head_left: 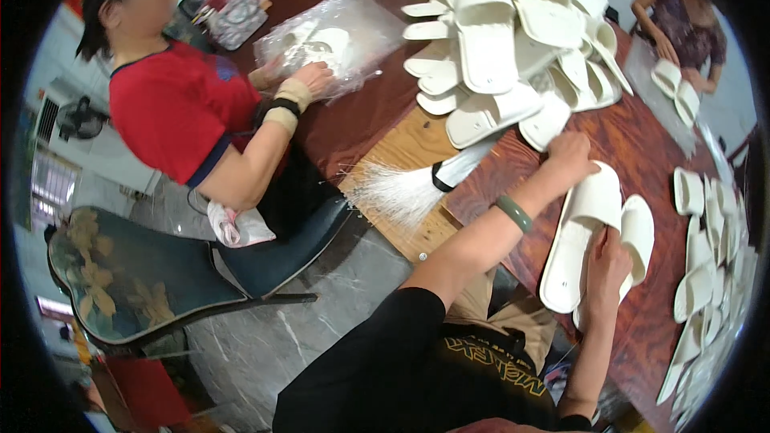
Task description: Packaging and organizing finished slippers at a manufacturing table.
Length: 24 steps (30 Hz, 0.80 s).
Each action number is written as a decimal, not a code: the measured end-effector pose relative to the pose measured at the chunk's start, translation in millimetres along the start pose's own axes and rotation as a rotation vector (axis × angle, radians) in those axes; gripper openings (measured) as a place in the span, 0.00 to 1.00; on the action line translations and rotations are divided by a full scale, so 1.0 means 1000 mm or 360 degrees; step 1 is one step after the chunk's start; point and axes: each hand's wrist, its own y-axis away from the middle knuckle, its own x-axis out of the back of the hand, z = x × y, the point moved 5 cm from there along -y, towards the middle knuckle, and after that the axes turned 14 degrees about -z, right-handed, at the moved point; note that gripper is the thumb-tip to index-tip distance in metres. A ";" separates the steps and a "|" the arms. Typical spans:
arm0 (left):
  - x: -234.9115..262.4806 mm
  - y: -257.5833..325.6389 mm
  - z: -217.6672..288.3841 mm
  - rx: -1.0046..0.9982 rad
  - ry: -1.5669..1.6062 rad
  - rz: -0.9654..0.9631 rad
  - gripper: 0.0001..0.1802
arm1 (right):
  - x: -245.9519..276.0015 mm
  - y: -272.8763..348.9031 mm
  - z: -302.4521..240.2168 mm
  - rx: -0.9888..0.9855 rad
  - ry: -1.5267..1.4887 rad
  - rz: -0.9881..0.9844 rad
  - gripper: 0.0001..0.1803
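On the wood-grain table in front of me lie two white slide slippers side by side, the left slipper (570,252) overlapping the right slipper (639,228), toes pointing away. My right hand (609,267) is closed at the strap opening of the left slipper, fingers gripping near the strap's edge. Beyond its toe, my left hand (568,159), with a green bangle (513,213) on the wrist, has its fingers curled together. Whatever it pinches, if anything, is hidden. A bundle of thin white strands (403,191), bound with a black band, lies left of my left forearm.
A tall heap of white slippers (486,48) stands at the far side. More slippers (695,289) line the right edge. At left, a person in red (164,104) handles slippers in a clear bag (369,28); another person (678,16) sits far right. A chair (136,273) stands at left.
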 end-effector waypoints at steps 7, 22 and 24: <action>-0.015 -0.009 -0.001 -0.0110 0.0084 0.0038 0.15 | -0.003 0.006 0.005 -0.0027 -0.0004 0.0032 0.07; -0.014 -0.011 0.014 -0.0016 -0.0034 0.0015 0.06 | -0.008 0.000 0.010 0.0064 -0.0282 -0.0063 0.08; -0.017 -0.011 0.020 0.0032 -0.0157 -0.0042 0.06 | -0.005 0.004 0.008 0.0050 -0.0408 0.0004 0.09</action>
